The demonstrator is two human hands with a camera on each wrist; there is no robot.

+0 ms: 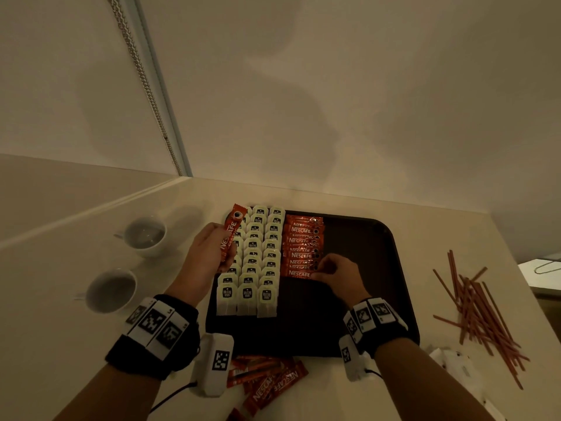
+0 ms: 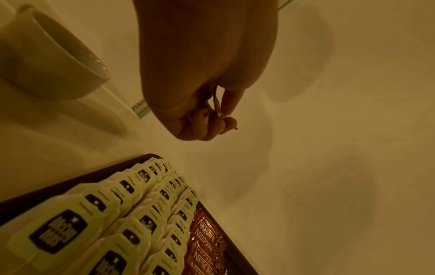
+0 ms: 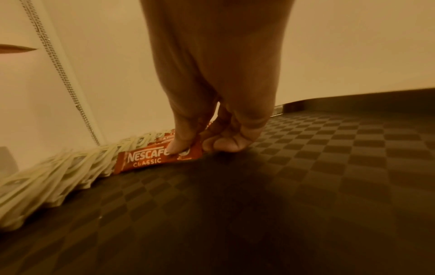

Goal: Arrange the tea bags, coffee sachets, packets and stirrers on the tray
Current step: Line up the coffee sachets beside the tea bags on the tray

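On the tray's left half, tea bags are ranked, while a coffee sachet is pinched down by the right hand, another sachet is gripped by the left hand, and stirrers are left off-tray.

Looked down from head height; wrist views sat close along each hand, sharing the tray.

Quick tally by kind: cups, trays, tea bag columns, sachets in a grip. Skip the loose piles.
White cups: 2
Black tray: 1
Tea bag columns: 3
Sachets in a grip: 2, the lifted sachet in the left hand, the nearest row sachet pinched by the right hand
Total: 8
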